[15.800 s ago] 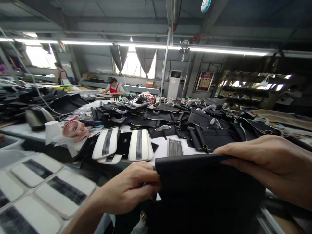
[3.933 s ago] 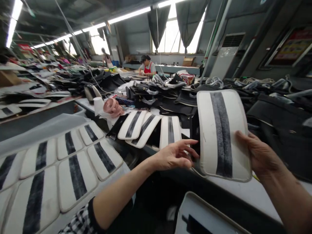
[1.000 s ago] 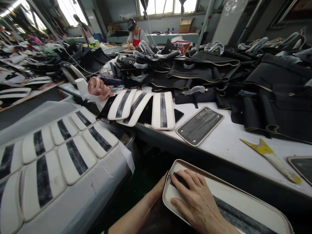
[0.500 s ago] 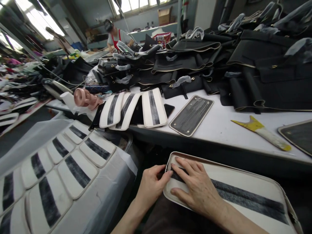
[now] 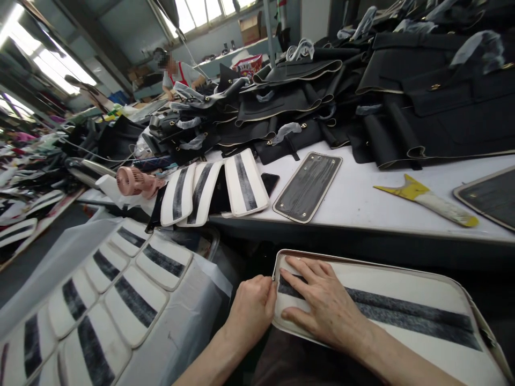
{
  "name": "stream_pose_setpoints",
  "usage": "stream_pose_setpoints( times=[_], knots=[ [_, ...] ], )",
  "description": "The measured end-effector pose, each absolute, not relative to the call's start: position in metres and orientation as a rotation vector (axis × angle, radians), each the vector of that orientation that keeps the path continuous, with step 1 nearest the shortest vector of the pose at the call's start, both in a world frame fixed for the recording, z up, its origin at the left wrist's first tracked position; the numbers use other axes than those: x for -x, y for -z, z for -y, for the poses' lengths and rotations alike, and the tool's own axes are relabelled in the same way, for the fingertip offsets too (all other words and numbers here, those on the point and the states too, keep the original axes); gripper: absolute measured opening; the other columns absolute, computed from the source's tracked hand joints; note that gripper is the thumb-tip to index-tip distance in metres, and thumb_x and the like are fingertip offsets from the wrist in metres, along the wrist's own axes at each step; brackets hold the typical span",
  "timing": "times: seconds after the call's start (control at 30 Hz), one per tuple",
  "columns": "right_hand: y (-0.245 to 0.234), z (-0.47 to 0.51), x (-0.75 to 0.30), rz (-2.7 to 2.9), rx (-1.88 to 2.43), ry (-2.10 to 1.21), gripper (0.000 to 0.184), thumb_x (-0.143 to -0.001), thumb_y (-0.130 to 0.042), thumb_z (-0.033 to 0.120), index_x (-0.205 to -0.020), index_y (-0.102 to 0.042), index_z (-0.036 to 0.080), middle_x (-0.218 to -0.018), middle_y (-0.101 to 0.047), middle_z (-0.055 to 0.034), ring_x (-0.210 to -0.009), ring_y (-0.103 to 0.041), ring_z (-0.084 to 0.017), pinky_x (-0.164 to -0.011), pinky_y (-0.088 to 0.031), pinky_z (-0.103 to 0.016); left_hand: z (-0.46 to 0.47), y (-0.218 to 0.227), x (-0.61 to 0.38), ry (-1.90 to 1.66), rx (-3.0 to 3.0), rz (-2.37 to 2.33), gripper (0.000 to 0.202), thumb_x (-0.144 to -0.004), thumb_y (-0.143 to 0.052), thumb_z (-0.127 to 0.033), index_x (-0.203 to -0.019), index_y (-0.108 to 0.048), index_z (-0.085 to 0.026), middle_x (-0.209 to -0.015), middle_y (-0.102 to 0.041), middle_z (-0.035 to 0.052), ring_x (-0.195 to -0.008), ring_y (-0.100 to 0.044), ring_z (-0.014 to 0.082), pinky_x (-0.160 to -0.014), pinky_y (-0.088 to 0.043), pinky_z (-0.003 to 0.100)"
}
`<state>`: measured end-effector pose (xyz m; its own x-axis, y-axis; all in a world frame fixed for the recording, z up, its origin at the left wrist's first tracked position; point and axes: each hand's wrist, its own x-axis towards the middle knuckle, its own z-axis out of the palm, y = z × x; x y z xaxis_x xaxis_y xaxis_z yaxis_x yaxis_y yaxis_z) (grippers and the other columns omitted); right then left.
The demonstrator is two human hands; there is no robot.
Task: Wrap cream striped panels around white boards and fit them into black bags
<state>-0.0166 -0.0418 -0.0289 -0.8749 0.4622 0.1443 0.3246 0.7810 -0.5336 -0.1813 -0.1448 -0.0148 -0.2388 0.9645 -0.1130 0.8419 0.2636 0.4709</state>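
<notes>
In the lower right lies a long cream bag panel [image 5: 414,284] with rounded corners, a raised rim and a dark grey stripe along its middle. My left hand [image 5: 255,300] is closed at the panel's left end, its thumb and curled fingers pinching the rim. What sits inside the fist is hidden. My right hand [image 5: 322,300] lies flat on the panel's top near that end, fingers spread and pressing on the cream surface and stripe. At the panel's right end the rim stands away from the cream board.
Striped cream panels [image 5: 134,303] lie in rows on a covered surface at left. On the white table [image 5: 362,209] are more panels, a grey studded base [image 5: 308,187], a yellow scraper-like tool [image 5: 426,198], a phone [image 5: 270,183], a pink fan [image 5: 139,182] and black bags [image 5: 298,102]. A person [image 5: 179,75] works behind.
My left hand's fingers have curled from a looser thumb-and-finger pinch into a tight fist at the rim. My right hand stays flat on the panel. The camera view has tilted slightly.
</notes>
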Motion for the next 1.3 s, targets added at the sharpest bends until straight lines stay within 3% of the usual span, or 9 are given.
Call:
stream_pose_setpoints(
  times=[0.3, 0.53, 0.7, 1.03, 1.3],
  knots=[
    [0.03, 0.04, 0.015, 2.69, 0.613, -0.782, 0.062, -0.079, -0.068, 0.052, -0.134, -0.053, 0.026, -0.147, -0.045, -0.0038, -0.129, -0.04, -0.026, -0.109, -0.028, -0.045, 0.143, 0.011, 0.179, -0.443, -1.601, -2.125, 0.034, -0.097, -0.041, -0.028, -0.067, -0.053, -0.019, -0.068, -0.059, 0.0047, -0.064, -0.057, 0.0168, -0.061, -0.033, 0.029],
    [0.027, 0.041, 0.013, 2.663, 0.577, -0.764, 0.062, -0.079, -0.07, 0.05, -0.133, -0.052, 0.025, -0.145, -0.046, -0.006, -0.127, -0.042, -0.028, -0.106, -0.031, -0.046, 0.145, 0.013, 0.189, -0.8, -0.987, -1.893, 0.057, -0.093, -0.045, -0.054, -0.052, -0.053, -0.016, -0.049, -0.055, 0.0016, -0.05, -0.052, 0.0127, -0.055, -0.037, 0.025],
    [0.028, 0.042, 0.013, 2.66, 0.568, -0.779, 0.062, -0.079, -0.07, 0.049, -0.133, -0.052, 0.026, -0.143, -0.048, -0.0061, -0.125, -0.043, -0.029, -0.105, -0.031, -0.047, 0.144, 0.027, 0.196, -1.053, -0.46, -1.487, 0.039, -0.078, -0.072, -0.051, -0.076, -0.055, -0.016, -0.058, -0.056, -0.0035, -0.048, -0.049, 0.0073, -0.051, -0.04, 0.02],
    [0.029, 0.04, 0.012, 2.67, 0.574, -0.798, 0.057, -0.08, -0.068, 0.052, -0.129, -0.053, 0.027, -0.144, -0.047, -0.004, -0.126, -0.042, -0.027, -0.107, -0.029, -0.045, 0.125, 0.023, 0.225, -0.725, -0.475, -1.326, 0.039, -0.078, -0.075, -0.041, -0.089, -0.047, -0.018, -0.066, -0.063, -0.002, -0.054, -0.06, 0.0101, -0.055, -0.055, 0.026],
    [0.037, 0.04, 0.015, 2.674, 0.574, -0.765, 0.072, -0.081, -0.064, 0.059, -0.138, -0.046, 0.02, -0.144, -0.047, -0.006, -0.126, -0.042, -0.028, -0.108, -0.027, -0.042, 0.103, 0.02, 0.235, -0.505, -0.499, -1.303, 0.044, -0.072, -0.079, -0.041, -0.085, -0.044, -0.019, -0.06, -0.061, -0.0035, -0.053, -0.064, 0.0143, -0.055, -0.058, 0.032]
  ],
)
